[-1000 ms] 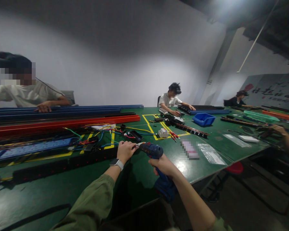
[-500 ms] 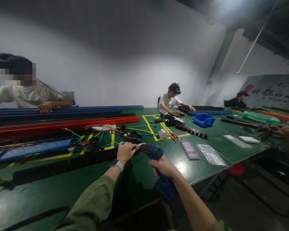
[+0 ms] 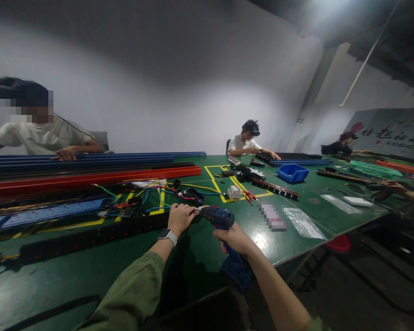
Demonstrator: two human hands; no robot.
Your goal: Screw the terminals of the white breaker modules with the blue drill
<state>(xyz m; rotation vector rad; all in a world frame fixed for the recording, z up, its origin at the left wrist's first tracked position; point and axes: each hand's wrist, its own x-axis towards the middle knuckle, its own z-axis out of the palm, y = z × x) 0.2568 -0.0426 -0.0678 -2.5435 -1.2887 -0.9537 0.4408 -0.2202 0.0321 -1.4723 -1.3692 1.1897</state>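
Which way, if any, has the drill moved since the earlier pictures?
No: the drill, gripped in the right hand, shows no clear shift in any direction when judged against the blue bin.

The right hand (image 3: pixel 239 239) grips a drill (image 3: pixel 218 216) seemingly touching the left hand (image 3: pixel 180 219).

One wide, head-worn view, your own
You look forward and down across the green worktable (image 3: pixel 124 250) to the pale wall (image 3: pixel 158 82) beyond; your left hand (image 3: pixel 180 218) and right hand (image 3: pixel 236 239) appear close, low in mid-frame.
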